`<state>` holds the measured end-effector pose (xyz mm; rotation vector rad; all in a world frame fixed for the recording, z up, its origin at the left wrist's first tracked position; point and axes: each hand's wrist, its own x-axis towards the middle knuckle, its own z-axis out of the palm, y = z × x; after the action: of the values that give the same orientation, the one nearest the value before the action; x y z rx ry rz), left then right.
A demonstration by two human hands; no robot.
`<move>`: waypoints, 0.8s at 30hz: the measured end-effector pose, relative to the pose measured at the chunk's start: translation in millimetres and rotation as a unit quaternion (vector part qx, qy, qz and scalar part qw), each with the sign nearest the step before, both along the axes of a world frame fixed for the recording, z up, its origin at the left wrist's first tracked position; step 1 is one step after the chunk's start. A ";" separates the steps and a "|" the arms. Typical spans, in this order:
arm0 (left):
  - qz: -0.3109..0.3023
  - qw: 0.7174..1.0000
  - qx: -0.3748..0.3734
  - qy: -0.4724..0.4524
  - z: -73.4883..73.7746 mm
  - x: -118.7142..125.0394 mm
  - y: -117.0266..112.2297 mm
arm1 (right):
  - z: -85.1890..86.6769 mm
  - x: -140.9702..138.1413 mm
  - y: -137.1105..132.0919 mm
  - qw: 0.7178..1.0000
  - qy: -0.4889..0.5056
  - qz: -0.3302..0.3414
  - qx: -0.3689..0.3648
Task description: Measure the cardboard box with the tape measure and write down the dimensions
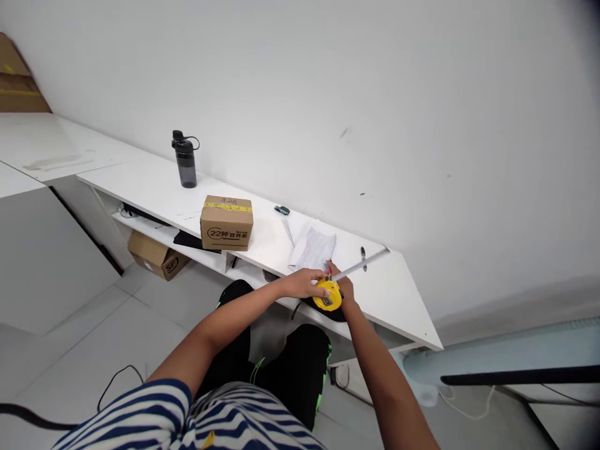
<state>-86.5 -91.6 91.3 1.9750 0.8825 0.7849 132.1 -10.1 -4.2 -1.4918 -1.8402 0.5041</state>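
A yellow tape measure (329, 296) is held between my two hands over the front edge of the white shelf top. Closed on its left side is my left hand (304, 283), the thumb lying across the case. My right hand (345, 289) grips it from the right, its fingers partly hidden behind the case and blade. The metal blade (360, 267) is drawn out to the upper right, its end near the wall side. Something small and red shows by the right fingers; I cannot make it out. Just beyond my hands lies a printed paper sheet (317, 247).
A taped cardboard box (227, 225) and a black shaker bottle (186, 164) stand to the left. A small dark object (282, 210) lies near the wall, and a black pen (363, 253) lies under the blade. Another carton (157, 255) sits below. My knees are against the shelf front.
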 end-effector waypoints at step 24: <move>0.207 0.582 -0.283 -0.734 -1.7 -155.4 -6.0 | 85.7 -122.9 -17.9 0.996 0.040 -0.024 0.069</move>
<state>-241.9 -97.6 89.6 0.0896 0.3515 1.6837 9.3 -28.0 81.6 -1.3987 -1.7368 0.3996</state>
